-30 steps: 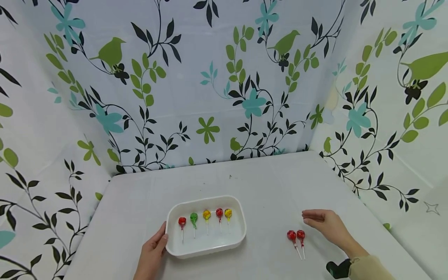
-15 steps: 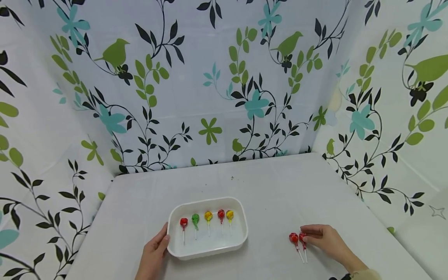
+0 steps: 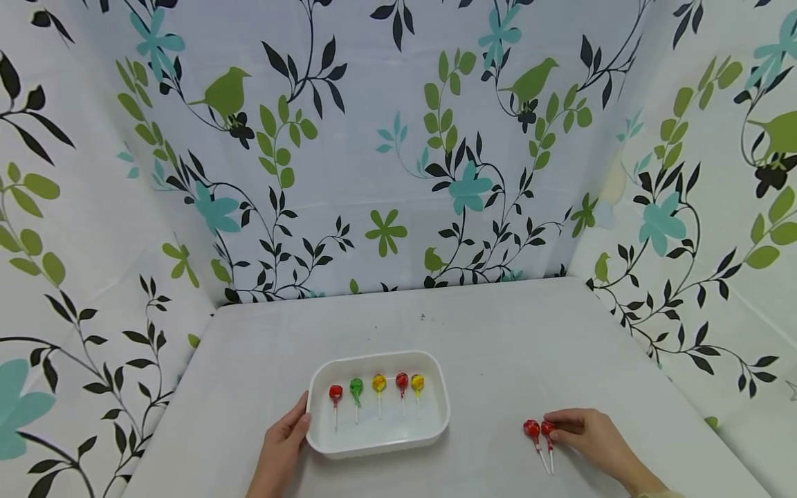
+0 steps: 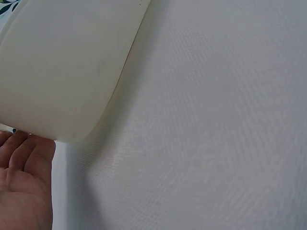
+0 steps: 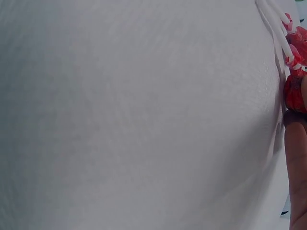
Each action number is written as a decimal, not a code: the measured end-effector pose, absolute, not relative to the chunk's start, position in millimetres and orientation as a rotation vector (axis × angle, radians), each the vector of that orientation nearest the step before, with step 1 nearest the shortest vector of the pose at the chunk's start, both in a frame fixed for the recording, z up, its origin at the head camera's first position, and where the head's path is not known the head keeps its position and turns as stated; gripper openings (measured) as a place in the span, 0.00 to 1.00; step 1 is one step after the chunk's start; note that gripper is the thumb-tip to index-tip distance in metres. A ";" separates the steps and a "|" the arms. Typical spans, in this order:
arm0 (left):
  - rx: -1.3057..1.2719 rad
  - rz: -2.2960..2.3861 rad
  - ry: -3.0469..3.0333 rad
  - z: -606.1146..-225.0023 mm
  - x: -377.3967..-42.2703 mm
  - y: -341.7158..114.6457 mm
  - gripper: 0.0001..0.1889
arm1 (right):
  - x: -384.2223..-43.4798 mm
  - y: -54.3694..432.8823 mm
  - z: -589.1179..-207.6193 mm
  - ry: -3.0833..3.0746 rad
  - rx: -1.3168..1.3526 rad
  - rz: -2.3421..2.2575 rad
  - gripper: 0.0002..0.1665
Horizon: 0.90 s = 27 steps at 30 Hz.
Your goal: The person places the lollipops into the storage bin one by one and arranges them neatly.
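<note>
In the head view, a white plastic tray (image 3: pixel 395 432) holds a row of several wrapped lollipops: red (image 3: pixel 335 393), green (image 3: pixel 356 387) and yellow ones. My left hand (image 3: pixel 280 446) grips the tray's left end, thumb near the rim; the left wrist view has its fingers (image 4: pixel 36 155) against the tray's outer wall (image 4: pixel 62 72). Two red lollipops lie side by side to the right of the tray. My right hand (image 3: pixel 591 439) pinches the head of the right-hand red lollipop (image 3: pixel 548 428) between thumb and fingers. Just beside it lies the other red lollipop (image 3: pixel 531 429), untouched.
White cloth covers the table (image 3: pixel 486 346). Behind it and along both sides hang curtains (image 3: pixel 349 152) printed with leaves, birds and flowers. A few small dark specks mark the cloth beyond the tray.
My right hand has come down from above right and now pinches the right-hand red lollipop. The left hand stays on the tray. The head view has shifted slightly.
</note>
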<state>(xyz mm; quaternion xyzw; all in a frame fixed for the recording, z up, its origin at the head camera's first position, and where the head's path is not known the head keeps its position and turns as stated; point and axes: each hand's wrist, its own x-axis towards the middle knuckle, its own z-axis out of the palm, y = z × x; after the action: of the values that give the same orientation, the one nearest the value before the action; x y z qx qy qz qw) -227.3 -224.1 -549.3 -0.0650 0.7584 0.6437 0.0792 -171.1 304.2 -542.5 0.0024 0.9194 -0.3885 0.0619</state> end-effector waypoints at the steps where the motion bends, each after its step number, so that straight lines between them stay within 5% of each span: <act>1: -0.197 1.927 2.267 -549.3 -227.2 -224.4 0.28 | -171.3 304.0 -542.7 2.776 0.013 -1.180 0.20; 17: -0.185 1.949 2.284 -551.4 -226.2 -227.6 0.28 | -184.7 302.6 -501.2 2.829 0.022 -1.223 0.18; 27: -0.170 1.971 2.282 -551.1 -223.6 -227.0 0.28 | -214.6 254.0 -465.6 2.826 -0.206 -1.251 0.18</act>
<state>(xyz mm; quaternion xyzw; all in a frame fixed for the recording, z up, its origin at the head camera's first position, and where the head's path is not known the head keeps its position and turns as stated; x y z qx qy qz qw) -223.6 -227.0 -551.1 -0.0562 0.7542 0.6514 0.0607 -214.6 254.0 -465.6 -0.0665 0.9121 -0.4038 0.0221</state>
